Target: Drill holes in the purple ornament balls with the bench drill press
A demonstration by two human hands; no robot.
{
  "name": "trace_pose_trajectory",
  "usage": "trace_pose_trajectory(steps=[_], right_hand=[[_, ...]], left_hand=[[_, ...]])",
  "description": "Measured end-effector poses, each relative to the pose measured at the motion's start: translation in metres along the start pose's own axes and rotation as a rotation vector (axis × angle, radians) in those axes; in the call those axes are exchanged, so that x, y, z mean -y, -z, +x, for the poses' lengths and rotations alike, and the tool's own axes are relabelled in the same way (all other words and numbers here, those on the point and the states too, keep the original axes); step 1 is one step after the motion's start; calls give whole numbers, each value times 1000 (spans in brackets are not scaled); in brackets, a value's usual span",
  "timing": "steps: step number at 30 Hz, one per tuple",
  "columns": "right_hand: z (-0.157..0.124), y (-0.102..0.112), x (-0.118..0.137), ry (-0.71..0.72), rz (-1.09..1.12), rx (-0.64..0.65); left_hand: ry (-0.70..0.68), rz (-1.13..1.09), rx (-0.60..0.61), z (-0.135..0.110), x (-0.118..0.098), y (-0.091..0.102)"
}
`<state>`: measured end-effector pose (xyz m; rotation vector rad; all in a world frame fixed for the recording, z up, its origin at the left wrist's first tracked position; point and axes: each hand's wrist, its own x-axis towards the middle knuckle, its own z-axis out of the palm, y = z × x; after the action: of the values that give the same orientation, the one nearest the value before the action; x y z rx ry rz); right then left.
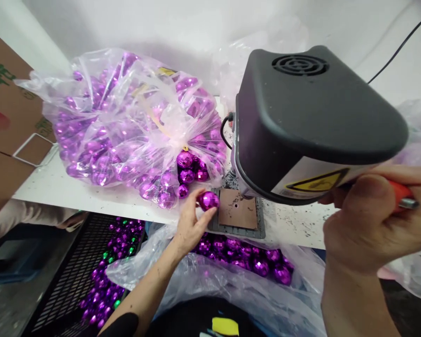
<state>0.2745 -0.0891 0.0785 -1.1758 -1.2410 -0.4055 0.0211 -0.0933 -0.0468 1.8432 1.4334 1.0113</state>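
Note:
Between the thumb and fingers of my left hand (191, 220) is a shiny purple faceted ball (209, 200). It is beside the brown board (237, 209) that lies on the base plate of a black bench drill press (315, 107). The board has a small hole and dark shavings on it. My right hand (368, 220) is closed around the red feed handle (402, 202) at the drill press's right side. The drill bit is hidden behind the housing. More purple balls (187, 176) show at the mouth of a clear plastic bag (133, 117) behind my left hand.
Below the table edge (126, 208), an open plastic bag (252, 290) holds purple balls. A black crate (66, 262) at lower left contains small purple and green balls. A cardboard box (10, 121) stands at the left, near another person's sleeve (24, 215). A black cable (400, 49) crosses the wall.

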Motion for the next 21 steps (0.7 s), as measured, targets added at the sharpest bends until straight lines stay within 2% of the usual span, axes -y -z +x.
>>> trace_pose_trajectory(steps=[2, 4, 8, 14, 18, 21], right_hand=[[2, 0, 0, 3, 5, 4], [4, -1, 1, -6, 6, 24], [6, 0, 4, -51, 5, 81], [5, 2, 7, -99, 11, 97], [6, 1, 8, -61, 27, 118], [6, 1, 8, -90, 16, 112]], left_hand=[[74, -201, 154, 7, -14, -14], [118, -242, 243, 15, -22, -28], [94, -123, 204, 26, -23, -44], [-128, 25, 102, 23, -15, -57], [-233, 80, 91, 20, -10, -67], [-268, 70, 109, 20, -8, -71]])
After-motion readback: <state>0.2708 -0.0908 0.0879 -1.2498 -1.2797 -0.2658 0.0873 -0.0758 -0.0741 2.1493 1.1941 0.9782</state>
